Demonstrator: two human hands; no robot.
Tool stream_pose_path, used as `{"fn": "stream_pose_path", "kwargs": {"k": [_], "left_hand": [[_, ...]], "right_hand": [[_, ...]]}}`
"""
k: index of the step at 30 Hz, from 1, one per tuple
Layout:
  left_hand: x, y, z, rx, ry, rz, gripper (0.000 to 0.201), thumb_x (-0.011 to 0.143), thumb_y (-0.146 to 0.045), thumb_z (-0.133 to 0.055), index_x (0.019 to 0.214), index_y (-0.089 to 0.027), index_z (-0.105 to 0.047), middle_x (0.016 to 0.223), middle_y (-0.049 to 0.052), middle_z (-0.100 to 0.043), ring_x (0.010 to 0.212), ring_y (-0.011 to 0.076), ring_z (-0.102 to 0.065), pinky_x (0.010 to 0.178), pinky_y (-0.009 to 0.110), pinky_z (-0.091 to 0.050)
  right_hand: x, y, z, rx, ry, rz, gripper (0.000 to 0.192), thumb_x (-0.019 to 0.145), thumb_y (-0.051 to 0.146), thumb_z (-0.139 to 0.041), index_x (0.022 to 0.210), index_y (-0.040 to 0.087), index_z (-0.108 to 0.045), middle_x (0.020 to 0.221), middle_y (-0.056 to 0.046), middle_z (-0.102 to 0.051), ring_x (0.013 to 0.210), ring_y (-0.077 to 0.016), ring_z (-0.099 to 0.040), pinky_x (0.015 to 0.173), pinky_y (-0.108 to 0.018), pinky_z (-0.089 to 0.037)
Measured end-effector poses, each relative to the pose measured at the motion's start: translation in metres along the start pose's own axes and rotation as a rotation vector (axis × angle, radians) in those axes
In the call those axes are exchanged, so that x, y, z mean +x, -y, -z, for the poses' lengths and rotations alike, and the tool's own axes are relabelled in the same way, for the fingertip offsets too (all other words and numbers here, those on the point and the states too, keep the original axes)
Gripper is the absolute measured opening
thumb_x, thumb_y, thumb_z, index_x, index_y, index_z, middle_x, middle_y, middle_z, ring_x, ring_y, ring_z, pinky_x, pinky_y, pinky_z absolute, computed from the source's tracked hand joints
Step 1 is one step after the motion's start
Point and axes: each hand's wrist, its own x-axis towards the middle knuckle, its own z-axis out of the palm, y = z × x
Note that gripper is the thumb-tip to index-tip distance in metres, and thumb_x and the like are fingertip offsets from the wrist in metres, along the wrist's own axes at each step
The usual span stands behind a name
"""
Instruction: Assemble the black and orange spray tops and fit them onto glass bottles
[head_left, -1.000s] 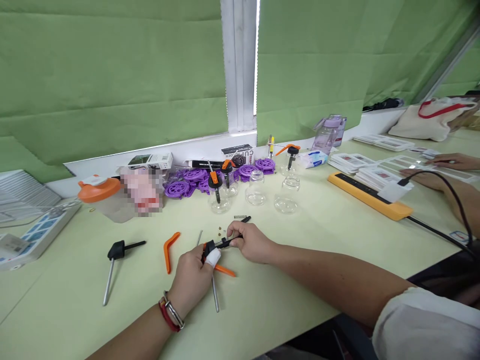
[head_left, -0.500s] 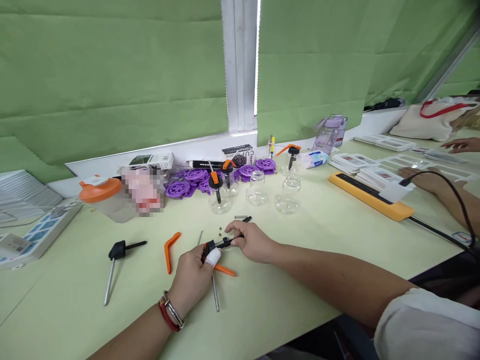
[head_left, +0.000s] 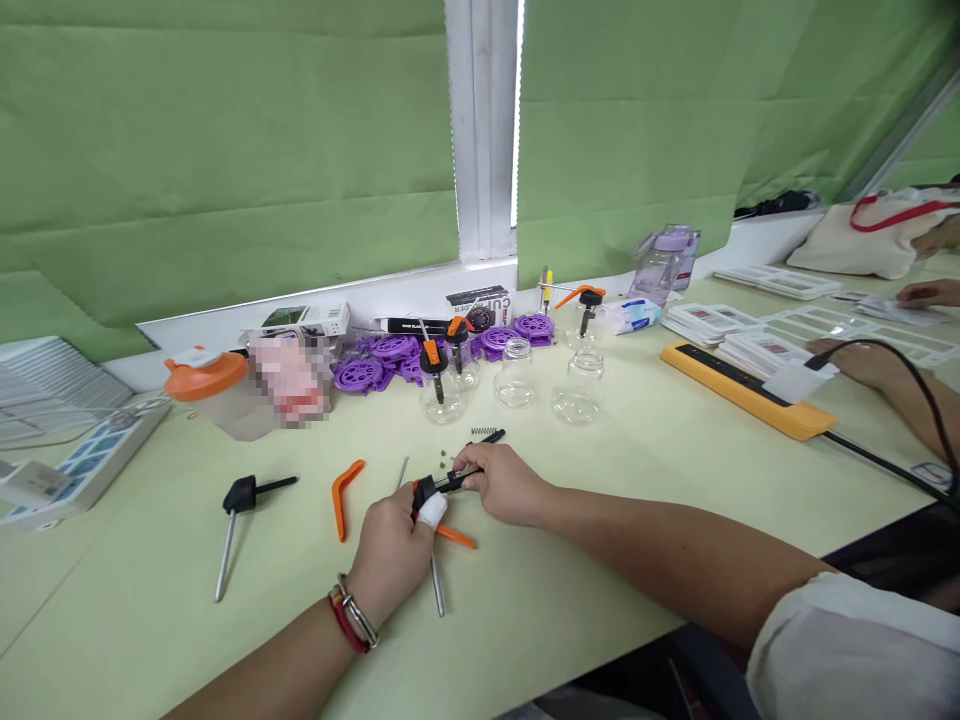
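Observation:
My left hand (head_left: 397, 545), its thumb wrapped in white, is closed around a black plastic head (head_left: 424, 490) with a dark tube sticking out to the right. My right hand (head_left: 506, 482) pinches that tube near its far end. A metal rod (head_left: 438, 588) and an orange lever (head_left: 456, 537) show just below the left hand. Beyond my fingers lie a small spring (head_left: 484, 431), a black stick-like part (head_left: 495, 436) and tiny brass-coloured pieces (head_left: 442, 457). To the left rest a loose orange lever (head_left: 343, 500) and another black head (head_left: 241, 494) with a metal rod.
Clear glass bottles (head_left: 514, 378) stand behind my hands, some with black-and-orange tops. Purple plastic discs (head_left: 394, 348) are heaped at the back. A yellow power strip (head_left: 750, 395) lies on the right, near another person's arm (head_left: 892, 375). An orange-lidded cup (head_left: 210, 375) stands at left.
My right fingers have closed slightly at the tube, with the index finger lower. The view has shifted a little; the objects on the table look unmoved.

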Motion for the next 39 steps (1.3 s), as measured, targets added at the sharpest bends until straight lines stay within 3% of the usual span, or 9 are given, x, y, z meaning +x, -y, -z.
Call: {"fn": "stream_pose_path", "kwargs": {"k": [9, 14, 24, 31, 39], "left_hand": [[0.001, 0.0, 0.0, -0.017, 0.01, 0.018, 0.033, 0.082, -0.044, -0.041, 0.074, -0.018, -0.058, 0.055, 0.0, -0.051, 0.05, 0.0153, -0.043, 0.048, 0.024, -0.031], [0.002, -0.001, 0.0, -0.038, 0.017, 0.034, 0.033, 0.082, -0.045, -0.042, 0.072, -0.018, -0.056, 0.054, -0.001, -0.048, 0.05, 0.0145, -0.04, 0.048, 0.024, -0.03], [0.002, 0.0, 0.003, -0.17, 0.041, 0.134, 0.038, 0.077, -0.053, -0.048, 0.07, -0.016, -0.056, 0.054, -0.004, -0.038, 0.047, 0.0108, -0.032, 0.045, 0.022, -0.024], [0.001, 0.014, 0.01, -0.152, 0.085, 0.212, 0.039, 0.075, -0.054, -0.05, 0.078, -0.016, -0.054, 0.061, -0.002, -0.046, 0.051, 0.0115, -0.04, 0.046, 0.024, -0.03], [-0.005, 0.006, 0.028, 0.133, 0.127, 0.143, 0.04, 0.077, -0.057, -0.045, 0.067, -0.018, -0.046, 0.062, 0.001, -0.051, 0.052, 0.0141, -0.046, 0.046, 0.026, -0.031]], "right_hand": [[-0.001, -0.004, -0.001, 0.068, 0.009, -0.025, 0.025, 0.076, 0.008, -0.055, 0.097, 0.021, -0.055, 0.076, 0.001, -0.057, 0.065, -0.0118, -0.05, 0.058, -0.022, -0.035], [-0.001, -0.005, -0.001, 0.066, 0.005, -0.008, 0.017, 0.076, 0.008, -0.054, 0.087, 0.02, -0.054, 0.08, 0.0, -0.058, 0.07, -0.0124, -0.051, 0.061, -0.023, -0.035], [0.0, -0.01, 0.002, 0.106, 0.024, -0.027, 0.015, 0.077, 0.013, -0.054, 0.089, 0.02, -0.054, 0.075, 0.001, -0.056, 0.064, -0.011, -0.049, 0.06, -0.024, -0.038], [-0.001, -0.011, 0.023, 0.123, 0.144, -0.071, 0.005, 0.074, 0.018, -0.057, 0.08, 0.018, -0.058, 0.07, 0.001, -0.056, 0.059, -0.0104, -0.05, 0.054, -0.023, -0.038], [0.006, -0.023, 0.052, 0.051, 0.191, -0.101, 0.009, 0.068, 0.024, -0.06, 0.072, 0.016, -0.06, 0.063, 0.0, -0.057, 0.055, -0.0103, -0.047, 0.05, -0.022, -0.036]]}}
